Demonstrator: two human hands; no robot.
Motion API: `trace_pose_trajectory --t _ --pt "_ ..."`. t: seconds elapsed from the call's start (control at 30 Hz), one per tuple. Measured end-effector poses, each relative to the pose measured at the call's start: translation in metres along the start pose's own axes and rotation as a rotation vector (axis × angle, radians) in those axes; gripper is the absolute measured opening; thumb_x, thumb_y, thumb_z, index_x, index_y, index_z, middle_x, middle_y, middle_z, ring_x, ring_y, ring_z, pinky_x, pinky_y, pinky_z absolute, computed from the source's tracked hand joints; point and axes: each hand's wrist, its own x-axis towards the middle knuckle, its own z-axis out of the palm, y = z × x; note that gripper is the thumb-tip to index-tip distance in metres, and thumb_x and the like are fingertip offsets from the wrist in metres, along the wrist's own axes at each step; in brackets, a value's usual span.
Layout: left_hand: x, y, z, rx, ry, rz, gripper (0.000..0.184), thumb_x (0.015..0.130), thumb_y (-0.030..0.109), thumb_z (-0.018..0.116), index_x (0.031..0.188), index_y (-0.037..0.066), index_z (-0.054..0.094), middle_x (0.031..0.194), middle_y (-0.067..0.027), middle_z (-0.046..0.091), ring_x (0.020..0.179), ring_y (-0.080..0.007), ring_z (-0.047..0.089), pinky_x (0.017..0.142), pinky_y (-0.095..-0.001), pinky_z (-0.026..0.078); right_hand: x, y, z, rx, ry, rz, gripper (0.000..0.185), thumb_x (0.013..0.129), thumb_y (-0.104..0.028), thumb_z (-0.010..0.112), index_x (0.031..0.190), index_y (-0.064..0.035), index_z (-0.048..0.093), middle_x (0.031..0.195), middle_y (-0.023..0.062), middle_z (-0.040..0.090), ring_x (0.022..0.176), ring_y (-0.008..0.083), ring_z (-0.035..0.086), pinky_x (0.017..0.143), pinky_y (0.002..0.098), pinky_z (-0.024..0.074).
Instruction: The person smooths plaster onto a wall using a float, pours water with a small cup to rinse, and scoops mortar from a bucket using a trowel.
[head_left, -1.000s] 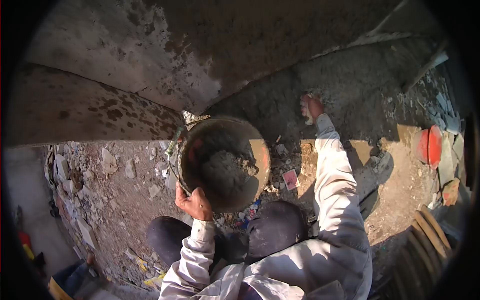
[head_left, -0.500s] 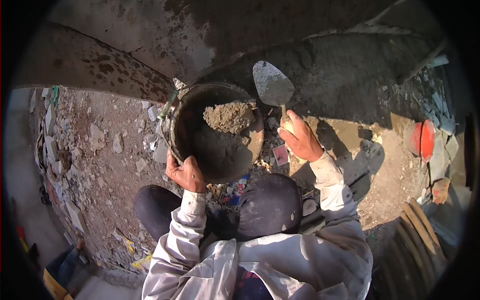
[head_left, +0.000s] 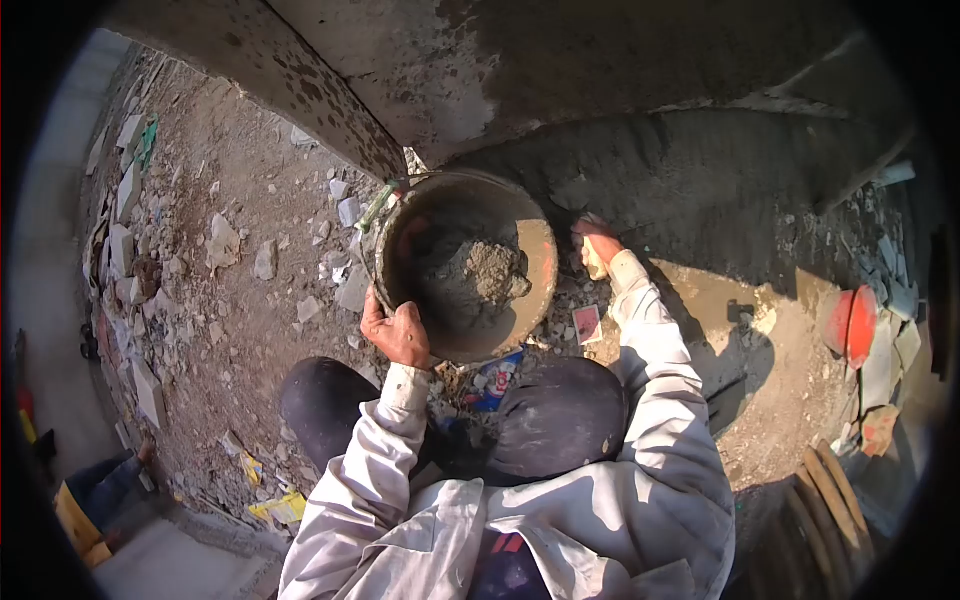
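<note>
A round pan [head_left: 533,330] stands on the rubble in front of my knees, with a clump of wet mortar [head_left: 493,271] inside. My left hand [head_left: 398,333] is closed on the pan's near left rim. To the right of the pan, my right hand [head_left: 596,240] is wrapped around the pale handle of a trowel [head_left: 594,264]. The trowel's blade is hard to make out in the shade by the dark, damp surface [head_left: 690,190].
A concrete beam [head_left: 300,85] overhangs at the upper left. Broken tile and stone pieces [head_left: 222,243] litter the ground. A red round object [head_left: 852,325] and curved lengths [head_left: 838,490] lie at right. Part of another person [head_left: 95,500] shows at lower left.
My right hand has turned and moved slightly, so the trowel blade no longer shows plainly. The mortar clump looks smaller and sits lower in the pan. The view has shifted; my left hand keeps the rim.
</note>
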Motion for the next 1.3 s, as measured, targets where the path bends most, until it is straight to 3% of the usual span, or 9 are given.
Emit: trace_pose_trajectory --t 0.13,0.17,0.3,0.4,0.57,0.7,0.97,1.23,1.3 --pt "-0.005 0.008 0.007 -0.087 0.007 -0.008 0.05 0.071 -0.011 0.047 0.119 -0.006 0.062 0.103 -0.0043 0.067 0.084 -0.0092 0.061 0.073 -0.0205 0.048 -0.062 -0.005 0.004 0.075 -0.159 -0.16 0.016 0.084 -0.019 0.064 0.09 -0.0091 0.054 0.067 0.0037 0.052 0.042 0.0134 0.047 0.039 0.0298 0.041" --pt "-0.006 0.007 0.011 -0.047 0.042 0.071 0.048 0.07 -0.013 0.045 0.113 -0.003 0.064 0.091 0.0036 0.065 0.064 -0.0029 0.05 0.056 -0.0175 0.04 -0.089 -0.012 0.009 0.006 -0.187 -0.246 0.017 0.085 -0.017 0.063 0.094 -0.0086 0.051 0.068 0.0032 0.051 0.043 0.0124 0.046 0.038 0.0294 0.0399" --pt "-0.019 0.024 0.022 0.077 0.019 0.081 0.066 0.065 -0.009 0.047 0.13 -0.006 0.057 0.126 -0.0146 0.065 0.121 -0.0204 0.056 0.103 -0.0252 0.038 -0.183 -0.034 0.029 -0.58 -0.067 -0.433 0.063 0.091 -0.023 0.065 0.138 0.0097 0.04 0.078 0.0085 0.057 0.055 0.0131 0.052 0.05 0.0295 0.0432" --pt "-0.029 0.029 0.033 0.051 -0.061 0.097 0.066 0.064 -0.006 0.048 0.13 -0.006 0.056 0.135 -0.0212 0.058 0.135 -0.0295 0.047 0.115 -0.0323 0.029 -0.188 -0.032 0.011 -1.03 -0.077 -0.538 0.059 0.093 -0.028 0.063 0.129 0.0154 0.046 0.09 0.019 0.063 0.072 0.0266 0.063 0.072 0.0374 0.0509" --pt "-0.043 0.03 0.04 0.004 -0.127 0.184 0.069 0.062 -0.004 0.049 0.13 -0.004 0.058 0.141 -0.0195 0.054 0.14 -0.0325 0.041 0.119 -0.0398 0.022 -0.166 -0.022 0.089 -1.105 -0.399 0.003 0.065 0.087 -0.019 0.066 0.139 0.0094 0.04 0.094 0.0225 0.065 0.057 0.0288 0.064 0.051 0.0393 0.0536" --pt "-0.043 0.011 0.023 0.032 -0.128 0.19 0.072 0.06 -0.005 0.049 0.131 -0.003 0.057 0.142 -0.0188 0.053 0.142 -0.0309 0.039 0.12 -0.0411 0.019 -0.155 -0.019 0.079 -1.748 -0.429 -0.585 0.054 0.071 -0.019 0.074 0.115 0.0078 0.057 0.104 0.0283 0.066 0.102 0.0436 0.065 0.088 0.0456 0.0524" --pt "-0.037 0.011 0.015 -0.185 -0.112 0.16 0.072 0.058 -0.005 0.049 0.13 -0.002 0.059 0.139 -0.0177 0.056 0.139 -0.0321 0.042 0.12 -0.0428 0.02 -0.175 -0.024 0.101 -1.85 -0.235 -0.3 0.06 0.07 -0.01 0.075 0.124 0.0058 0.055 0.116 0.0303 0.063 0.111 0.0458 0.059 0.096 0.0487 0.0481" --pt "-0.031 -0.004 0.018 -0.106 -0.022 0.113 0.071 0.061 -0.009 0.047 0.131 -0.002 0.057 0.139 -0.018 0.056 0.137 -0.0315 0.044 0.118 -0.0391 0.025 -0.208 -0.038 0.049 -1.386 0.011 -0.656 0.057 0.069 -0.003 0.073 0.121 0.0077 0.055 0.113 0.0301 0.064 0.107 0.043 0.063 0.091 0.0461 0.0487" --pt "-0.034 -0.005 0.023 -0.084 -0.006 0.119 0.071 0.061 -0.011 0.046 0.131 -0.001 0.056 0.139 -0.0181 0.055 0.137 -0.0322 0.044 0.117 -0.0384 0.026 -0.18 -0.012 0.035 -1.431 -0.105 -0.522 0.05 0.07 -0.002 0.071 0.117 0.0013 0.056 0.099 0.0186 0.065 0.091 0.034 0.065 0.08 0.0419 0.0533"
